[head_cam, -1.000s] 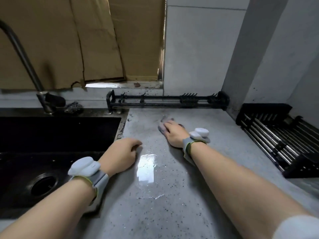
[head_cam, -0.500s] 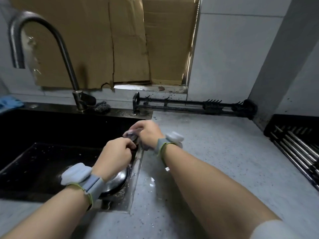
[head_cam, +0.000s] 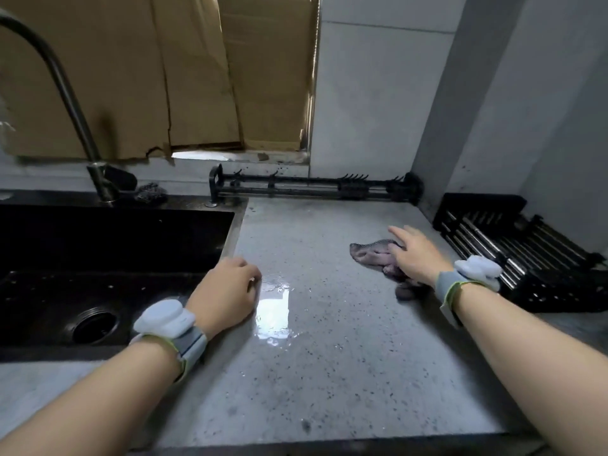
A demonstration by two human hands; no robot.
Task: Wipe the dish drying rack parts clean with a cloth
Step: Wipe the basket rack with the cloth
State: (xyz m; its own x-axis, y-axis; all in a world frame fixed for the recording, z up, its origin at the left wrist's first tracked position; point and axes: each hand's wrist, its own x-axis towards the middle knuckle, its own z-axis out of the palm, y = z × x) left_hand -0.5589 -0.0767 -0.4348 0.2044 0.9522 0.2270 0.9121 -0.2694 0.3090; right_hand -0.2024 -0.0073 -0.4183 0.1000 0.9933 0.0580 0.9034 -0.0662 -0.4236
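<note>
Since half a second ago both hands left the sink (head_cam: 115, 245): right hand (head_cam: 413, 255) now presses the cloth (head_cam: 371, 255) flat-fingered on the worktop (head_cam: 329, 373), near the rack part (head_cam: 526, 255). Left hand (head_cam: 227, 291) rests clenched, empty, at the sink edge. Rack wiping likely next.

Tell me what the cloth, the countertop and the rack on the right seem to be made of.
Cloth: soft woven or knit fabric, greyish purple, crumpled, matte.
Countertop: looks like grey speckled stone or composite, smooth; the puddle reflects light.
Rack: shiny metal rods, probably stainless steel, in a matte black frame, plastic or coated metal.
</note>
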